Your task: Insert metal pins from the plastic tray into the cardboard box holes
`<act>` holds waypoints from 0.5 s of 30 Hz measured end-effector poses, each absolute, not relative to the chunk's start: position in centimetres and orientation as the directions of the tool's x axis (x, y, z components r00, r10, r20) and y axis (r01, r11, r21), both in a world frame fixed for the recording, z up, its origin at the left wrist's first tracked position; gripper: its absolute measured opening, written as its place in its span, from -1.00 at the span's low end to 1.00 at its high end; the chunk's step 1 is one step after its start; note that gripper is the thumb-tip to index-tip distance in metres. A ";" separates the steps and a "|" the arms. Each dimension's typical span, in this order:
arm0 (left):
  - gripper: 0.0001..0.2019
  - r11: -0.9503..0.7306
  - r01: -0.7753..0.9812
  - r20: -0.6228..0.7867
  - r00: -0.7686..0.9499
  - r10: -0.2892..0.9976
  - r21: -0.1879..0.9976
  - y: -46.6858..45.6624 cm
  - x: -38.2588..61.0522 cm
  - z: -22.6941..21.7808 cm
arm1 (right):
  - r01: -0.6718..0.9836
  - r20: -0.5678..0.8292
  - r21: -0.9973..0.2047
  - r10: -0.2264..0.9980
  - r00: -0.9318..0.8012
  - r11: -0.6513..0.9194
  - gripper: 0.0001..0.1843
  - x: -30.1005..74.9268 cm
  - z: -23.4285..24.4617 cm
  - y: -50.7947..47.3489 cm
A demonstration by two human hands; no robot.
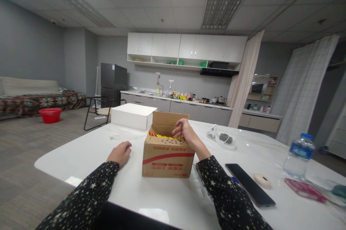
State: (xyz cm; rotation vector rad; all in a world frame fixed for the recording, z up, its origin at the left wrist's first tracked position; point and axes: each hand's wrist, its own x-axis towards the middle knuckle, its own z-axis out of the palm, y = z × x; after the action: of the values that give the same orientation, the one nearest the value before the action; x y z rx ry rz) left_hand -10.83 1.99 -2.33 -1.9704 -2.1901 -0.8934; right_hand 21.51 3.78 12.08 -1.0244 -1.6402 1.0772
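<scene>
In the head view a brown cardboard box [167, 161] with red print stands on the white table, its back flap raised. Several small round grey spots [169, 140] line its top front edge, and yellow and red packaging [156, 136] shows inside. My right hand [186, 132] is over the box's right side, fingers bent around a thin dark stick-like thing [181, 131] whose kind I cannot make out. My left hand [120, 153] rests on the tabletop left of the box, fingers loosely bent and apart, holding nothing.
Behind the box sits a white box [132, 116]. To the right lie a white device with a cable [221, 138], a black phone [248, 185], a beige round object [262, 180], a water bottle [298, 156] and a red packet [305, 189]. A chair [104, 111] stands beyond the table.
</scene>
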 end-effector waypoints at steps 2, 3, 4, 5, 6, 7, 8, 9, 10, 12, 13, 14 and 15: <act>-0.72 0.013 0.927 0.414 -0.180 0.892 0.375 2.0 -10.9 -2.4 | 0.175 0.235 -0.942 0.936 -0.260 0.285 -0.68 21.5 12.0 3.9; -0.71 0.012 0.926 0.415 -0.180 0.892 0.377 2.1 -10.9 -2.4 | 0.179 0.234 -0.941 0.936 -0.262 0.286 -0.68 21.6 11.9 4.0; -0.71 0.010 0.925 0.416 -0.180 0.891 0.379 2.1 -10.9 -2.4 | 0.181 0.233 -0.941 0.936 -0.263 0.285 -0.68 21.6 11.9 4.1; -0.71 0.008 0.925 0.418 -0.179 0.890 0.381 2.2 -11.0 -2.4 | 0.180 0.231 -0.942 0.937 -0.263 0.283 -0.68 21.6 11.8 4.2; -0.71 0.005 0.924 0.421 -0.179 0.889 0.383 2.2 -11.0 -2.5 | 0.179 0.229 -0.943 0.937 -0.263 0.281 -0.68 21.6 11.8 4.3; -0.71 0.001 0.923 0.425 -0.178 0.887 0.385 2.2 -11.0 -2.5 | 0.178 0.229 -0.943 0.938 -0.261 0.280 -0.68 21.6 11.7 4.3; -0.71 -0.004 0.922 0.430 -0.177 0.885 0.387 2.3 -11.0 -2.6 | 0.178 0.228 -0.944 0.938 -0.260 0.279 -0.68 21.6 11.7 4.4; -0.71 -0.008 0.921 0.435 -0.176 0.883 0.390 2.3 -11.1 -2.7 | 0.177 0.231 -0.943 0.938 -0.258 0.281 -0.69 21.6 11.7 4.4; -0.71 -0.011 0.921 0.438 -0.175 0.882 0.390 2.3 -11.1 -2.8 | 0.175 0.237 -0.942 0.937 -0.256 0.286 -0.69 21.5 11.7 4.4; -0.71 -0.024 0.916 0.453 -0.176 0.874 0.401 2.5 -11.2 -3.0 | 0.179 0.256 -0.935 0.932 -0.256 0.306 -0.69 21.5 11.6 4.4; -0.71 -0.036 0.907 0.468 -0.182 0.865 0.419 2.5 -11.3 -3.0 | 0.185 0.267 -0.929 0.928 -0.260 0.319 -0.67 21.5 11.6 4.4; -0.71 -0.051 0.892 0.487 -0.197 0.851 0.450 2.6 -11.3 -2.9 | 0.195 0.277 -0.923 0.924 -0.264 0.332 -0.65 21.5 11.6 4.4; -0.70 -0.067 0.867 0.508 -0.225 0.832 0.494 2.6 -11.2 -2.7 | 0.209 0.284 -0.916 0.921 -0.266 0.343 -0.63 21.5 11.6 4.5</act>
State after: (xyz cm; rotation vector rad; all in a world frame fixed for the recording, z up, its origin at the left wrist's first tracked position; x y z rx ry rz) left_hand -11.23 2.62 -2.73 -1.9261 -2.1139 -1.1855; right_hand 21.50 4.47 11.55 -1.0177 -1.7049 0.9907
